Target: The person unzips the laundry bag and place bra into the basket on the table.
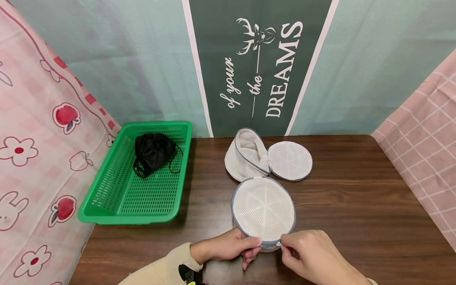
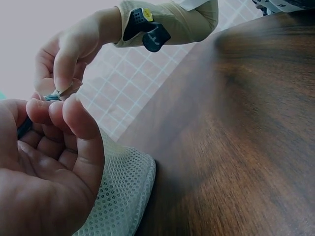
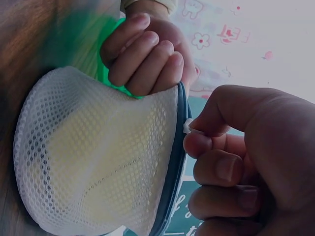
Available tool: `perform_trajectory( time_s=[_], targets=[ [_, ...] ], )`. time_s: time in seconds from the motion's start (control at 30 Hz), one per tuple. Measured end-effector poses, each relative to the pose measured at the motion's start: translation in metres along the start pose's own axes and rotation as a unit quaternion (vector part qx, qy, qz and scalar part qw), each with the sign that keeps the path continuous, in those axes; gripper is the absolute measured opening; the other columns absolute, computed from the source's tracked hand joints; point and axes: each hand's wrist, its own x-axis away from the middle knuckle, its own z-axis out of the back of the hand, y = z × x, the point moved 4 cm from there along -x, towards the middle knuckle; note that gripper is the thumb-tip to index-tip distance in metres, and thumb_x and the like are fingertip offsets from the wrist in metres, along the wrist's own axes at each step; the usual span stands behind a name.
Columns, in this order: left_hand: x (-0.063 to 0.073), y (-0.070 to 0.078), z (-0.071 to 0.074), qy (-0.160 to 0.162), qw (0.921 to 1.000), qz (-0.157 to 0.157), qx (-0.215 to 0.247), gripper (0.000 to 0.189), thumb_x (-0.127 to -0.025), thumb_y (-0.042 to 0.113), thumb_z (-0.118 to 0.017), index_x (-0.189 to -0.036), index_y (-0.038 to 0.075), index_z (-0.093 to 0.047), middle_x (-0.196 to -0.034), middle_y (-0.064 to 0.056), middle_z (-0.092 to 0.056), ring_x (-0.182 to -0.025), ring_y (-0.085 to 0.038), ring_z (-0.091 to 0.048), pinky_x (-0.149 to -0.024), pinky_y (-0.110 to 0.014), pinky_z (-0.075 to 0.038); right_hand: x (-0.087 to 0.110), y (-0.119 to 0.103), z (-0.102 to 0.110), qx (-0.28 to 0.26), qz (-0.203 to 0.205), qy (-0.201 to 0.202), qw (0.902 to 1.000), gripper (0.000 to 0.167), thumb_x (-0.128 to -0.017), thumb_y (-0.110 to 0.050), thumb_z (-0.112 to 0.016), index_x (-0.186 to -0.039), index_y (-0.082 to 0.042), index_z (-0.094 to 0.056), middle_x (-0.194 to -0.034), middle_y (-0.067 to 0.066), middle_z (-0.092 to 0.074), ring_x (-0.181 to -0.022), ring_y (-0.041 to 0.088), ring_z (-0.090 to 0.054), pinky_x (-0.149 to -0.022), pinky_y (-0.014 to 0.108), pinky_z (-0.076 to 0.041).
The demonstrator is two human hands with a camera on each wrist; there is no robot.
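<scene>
A round white mesh laundry bag (image 1: 263,209) with a blue-grey zip edge stands upright on the table, its lid lying over the top. My left hand (image 1: 235,245) grips the bag's near rim, thumb on top and fingers below. Just to the right, my right hand (image 1: 313,253) pinches the small white zip pull (image 3: 187,126) between thumb and forefinger. Something pale yellow (image 3: 108,162) shows through the mesh wall in the right wrist view; its kind cannot be made out. Behind, a second mesh bag (image 1: 240,158) lies tilted with its round lid (image 1: 290,160) folded out to the right.
On the left of the brown wooden table (image 1: 356,190) stands a green plastic basket (image 1: 133,217). A black drawstring pouch (image 1: 154,152) lies inside it, cord trailing. Printed cloths hang along the back and both sides.
</scene>
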Motion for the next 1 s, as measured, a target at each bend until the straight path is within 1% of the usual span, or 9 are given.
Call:
perform_trajectory(
  time_s=[0.1, 0.3, 0.47, 0.67, 0.87, 1.0],
  targets=[
    [0.000, 0.001, 0.001, -0.001, 1.0000, -0.004, 0.001, 0.046, -0.110, 0.019, -0.038, -0.080, -0.016, -0.042, -0.066, 0.004, -0.048, -0.054, -0.003, -0.050, -0.055, -0.018, -0.048, 0.000, 0.003, 0.002, 0.008, -0.011, -0.002, 0.9999, 0.046, -0.061, -0.006, -0.074, -0.064, -0.034, -0.037, -0.065, -0.028, -0.022, -0.058, -0.013, -0.018, -0.049, 0.007, -0.017],
    [0.000, 0.001, 0.001, -0.002, 0.9999, 0.010, -0.006, 0.047, -0.110, 0.020, -0.037, -0.077, -0.014, -0.041, -0.065, 0.004, -0.047, -0.054, -0.002, -0.050, -0.058, -0.018, -0.048, 0.001, 0.009, 0.008, 0.023, -0.033, -0.008, 0.9992, 0.045, -0.061, -0.008, -0.074, -0.062, -0.033, -0.037, -0.064, -0.029, -0.018, -0.056, -0.012, -0.018, -0.049, 0.008, -0.015],
    [0.001, 0.001, 0.001, 0.001, 0.9999, 0.008, -0.014, 0.047, -0.109, 0.020, -0.037, -0.076, -0.013, -0.040, -0.064, 0.004, -0.045, -0.053, -0.002, -0.050, -0.058, -0.017, -0.048, 0.001, 0.013, 0.011, 0.036, -0.047, -0.011, 0.9982, 0.046, -0.063, -0.010, -0.075, -0.062, -0.035, -0.036, -0.064, -0.029, -0.017, -0.055, -0.011, -0.018, -0.048, 0.009, -0.015],
    [0.001, 0.001, 0.002, 0.001, 0.9999, 0.009, -0.009, 0.047, -0.109, 0.020, -0.037, -0.075, -0.012, -0.039, -0.063, 0.003, -0.042, -0.053, -0.002, -0.049, -0.057, -0.018, -0.049, 0.000, 0.018, 0.015, 0.058, -0.048, 0.000, 0.9972, 0.043, -0.063, -0.013, -0.073, -0.062, -0.034, -0.035, -0.064, -0.029, -0.017, -0.055, -0.013, -0.018, -0.047, 0.010, -0.014],
    [0.001, 0.001, 0.002, -0.002, 1.0000, 0.007, -0.002, 0.046, -0.109, 0.018, -0.037, -0.073, -0.010, -0.037, -0.062, 0.001, -0.038, -0.053, -0.004, -0.048, -0.056, -0.020, -0.049, 0.001, 0.025, 0.019, 0.072, -0.063, 0.005, 0.9954, 0.044, -0.063, -0.013, -0.072, -0.061, -0.033, -0.033, -0.064, -0.029, -0.016, -0.055, -0.012, -0.017, -0.046, 0.013, -0.014],
    [0.002, 0.000, 0.003, -0.002, 0.9999, 0.015, 0.003, 0.046, -0.109, 0.019, -0.037, -0.073, -0.010, -0.037, -0.062, 0.002, -0.039, -0.053, -0.004, -0.048, -0.057, -0.020, -0.049, 0.000, 0.029, 0.020, 0.082, -0.071, 0.006, 0.9941, 0.044, -0.063, -0.013, -0.071, -0.062, -0.034, -0.032, -0.063, -0.029, -0.016, -0.054, -0.011, -0.018, -0.045, 0.015, -0.014]
  ],
)
